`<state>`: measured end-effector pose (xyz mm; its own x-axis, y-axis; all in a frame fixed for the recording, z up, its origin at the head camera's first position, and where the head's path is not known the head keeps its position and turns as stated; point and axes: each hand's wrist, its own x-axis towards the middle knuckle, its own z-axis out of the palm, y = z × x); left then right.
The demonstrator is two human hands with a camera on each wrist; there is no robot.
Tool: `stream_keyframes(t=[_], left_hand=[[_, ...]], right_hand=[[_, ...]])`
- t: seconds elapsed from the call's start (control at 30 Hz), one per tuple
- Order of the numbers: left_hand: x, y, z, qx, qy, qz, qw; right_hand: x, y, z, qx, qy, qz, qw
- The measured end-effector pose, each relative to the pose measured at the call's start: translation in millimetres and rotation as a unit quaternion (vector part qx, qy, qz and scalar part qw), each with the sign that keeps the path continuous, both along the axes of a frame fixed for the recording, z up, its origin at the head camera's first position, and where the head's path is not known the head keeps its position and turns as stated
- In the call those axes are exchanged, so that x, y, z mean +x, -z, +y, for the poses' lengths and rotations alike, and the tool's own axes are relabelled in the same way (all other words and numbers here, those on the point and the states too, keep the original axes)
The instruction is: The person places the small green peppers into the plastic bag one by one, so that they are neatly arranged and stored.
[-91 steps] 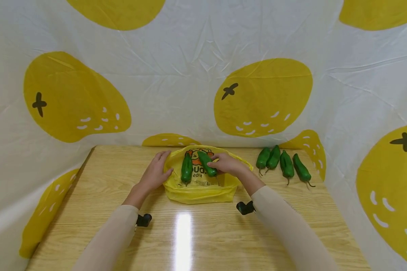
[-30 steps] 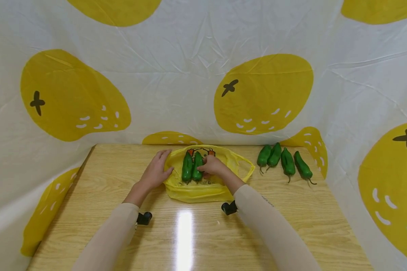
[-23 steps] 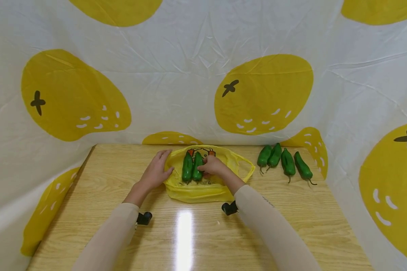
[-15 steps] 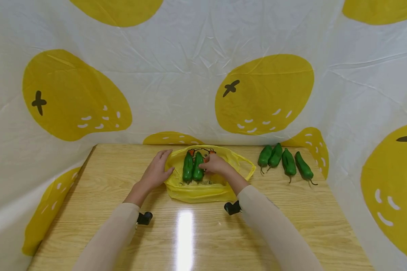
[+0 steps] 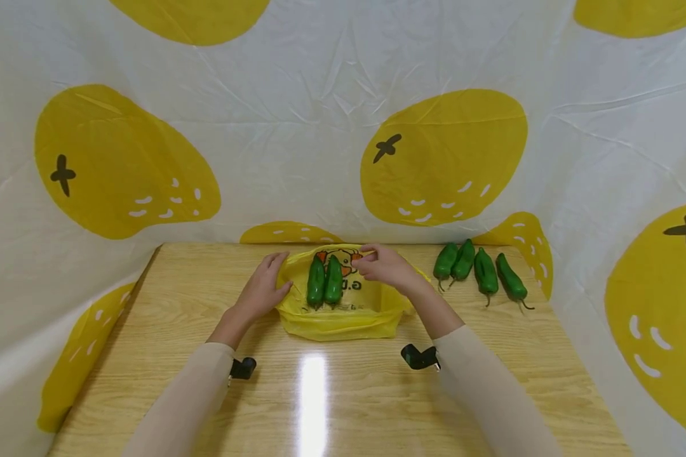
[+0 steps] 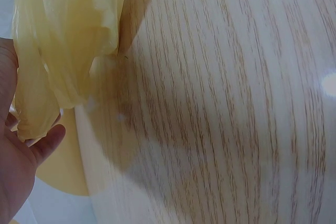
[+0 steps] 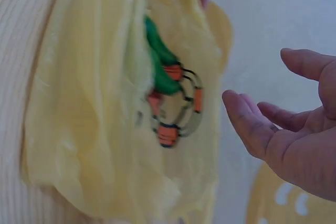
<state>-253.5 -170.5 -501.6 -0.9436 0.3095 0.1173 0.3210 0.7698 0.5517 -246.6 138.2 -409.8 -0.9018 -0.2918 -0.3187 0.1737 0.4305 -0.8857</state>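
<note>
A yellow plastic bag (image 5: 343,327) lies on the wooden table, its mouth spread wide toward me and a printed duck inside. Two green chili peppers (image 5: 316,284) (image 5: 333,282) lie side by side in the bag, stems toward me. My left hand (image 5: 261,285) rests at the bag's left edge, fingers extended and thumb apart; in the left wrist view the yellow plastic hangs between thumb and fingers. My right hand (image 5: 385,266) is raised over the bag's right side, holding nothing, its fingers loosely bent and parted in the right wrist view.
Several more green chili peppers (image 5: 486,273) lie in a row on the table (image 5: 206,406) to the right of the bag. A white curtain (image 5: 297,158) with yellow fruit prints hangs behind the table and at both sides.
My right hand has laid its chili pepper beside the other one in the bag, let go, and moved up and right. My left hand has stayed at the bag's left edge.
</note>
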Motion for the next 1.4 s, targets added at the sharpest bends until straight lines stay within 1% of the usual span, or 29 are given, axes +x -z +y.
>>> stream_keyframes(t=[0.13, 0.33, 0.43, 0.57, 0.73, 0.83, 0.9, 0.93, 1.0, 1.07, 1.1, 1.17, 1.23, 1.27, 1.33, 1.4], left_hand=[[0.8, 0.7, -1.3, 0.003, -0.001, -0.002, 1.0], [2.4, 1.7, -3.4, 0.003, -0.003, 0.002, 1.0], [2.2, 2.7, -4.2, 0.002, -0.002, 0.003, 1.0], [1.7, 3.2, -3.9, 0.005, -0.004, -0.001, 1.0], [1.4, 1.8, -2.2, 0.013, -0.005, -0.003, 0.9999], [0.9, 1.1, -2.2, 0.012, -0.005, -0.003, 0.9999], [0.7, 0.8, -2.6, 0.011, -0.006, -0.006, 0.9999], [0.7, 0.9, -2.8, 0.011, -0.007, -0.007, 0.9999], [1.0, 0.6, -3.5, 0.009, -0.007, -0.007, 0.9999], [1.1, 0.5, -3.9, 0.01, -0.006, -0.007, 0.9999], [1.2, 0.4, -4.0, 0.011, -0.006, -0.006, 0.9999], [1.5, 0.2, -4.0, 0.013, -0.006, -0.007, 0.9999], [1.6, 0.6, -3.9, 0.013, -0.005, -0.008, 0.9999], [1.6, 0.7, -3.9, 0.013, -0.004, -0.008, 0.9999], [1.6, 1.2, -3.6, 0.013, -0.005, -0.007, 0.9999], [1.5, 1.5, -3.4, 0.014, -0.005, -0.005, 0.9999]], right_hand=[[9.0, -13.2, 24, -0.023, 0.002, 0.025, 0.9994], [19.4, -20.7, 70, -0.058, 0.021, 0.083, 0.9947], [23.6, -18.1, 95, -0.075, 0.036, 0.11, 0.9904], [27.8, -10.8, 131, -0.096, 0.051, 0.15, 0.9828], [29.1, 1.8, 178, -0.156, 0.075, 0.173, 0.9696], [28.4, 8.4, 201, -0.213, 0.092, 0.178, 0.9562], [27.6, 12.3, 215, -0.25, 0.105, 0.181, 0.9455], [27.0, 14.1, 222, -0.259, 0.114, 0.185, 0.9412], [26.2, 18.0, 236, -0.268, 0.129, 0.188, 0.9359], [25.9, 21.9, 250, -0.252, 0.156, 0.189, 0.9361], [25.9, 24.0, 257, -0.231, 0.171, 0.19, 0.9387], [26.5, 28.8, 269, -0.149, 0.2, 0.192, 0.9491], [27.1, 34.4, 279, -0.054, 0.228, 0.187, 0.954], [27.4, 37.5, 284, -0.004, 0.239, 0.182, 0.9539], [27.8, 44.2, 292, 0.074, 0.258, 0.167, 0.9488], [28.2, 51.8, 299, 0.112, 0.269, 0.148, 0.9452]])
